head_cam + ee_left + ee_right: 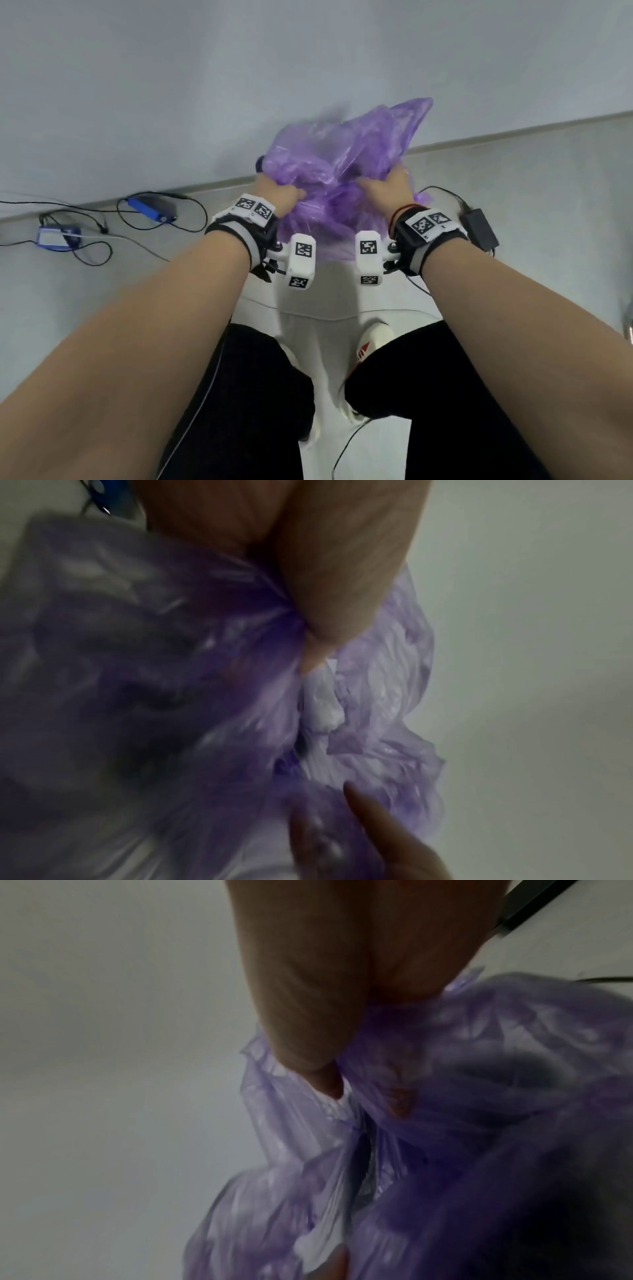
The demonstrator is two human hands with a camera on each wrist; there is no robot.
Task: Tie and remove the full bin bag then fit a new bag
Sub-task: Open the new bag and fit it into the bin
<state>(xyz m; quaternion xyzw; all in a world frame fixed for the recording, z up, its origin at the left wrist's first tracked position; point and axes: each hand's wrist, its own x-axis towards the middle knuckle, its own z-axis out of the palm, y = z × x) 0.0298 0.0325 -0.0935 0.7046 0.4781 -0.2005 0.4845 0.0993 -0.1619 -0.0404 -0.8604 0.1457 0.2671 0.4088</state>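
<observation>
A crumpled translucent purple bin bag is held up in front of me, near the wall. My left hand grips its left side with the fingers buried in the plastic. My right hand grips its right side. In the left wrist view my left hand pinches a gathered fold of the purple bin bag, and something white shows inside it. The right wrist view has my right hand clamped on bunched plastic of the purple bin bag. A white bin stands below the bag, between my legs, mostly hidden.
The grey wall is just behind the bag. On the floor lie a blue device with cables at left, a small blue-and-white box, and a black power adapter at right. My shoes flank the bin.
</observation>
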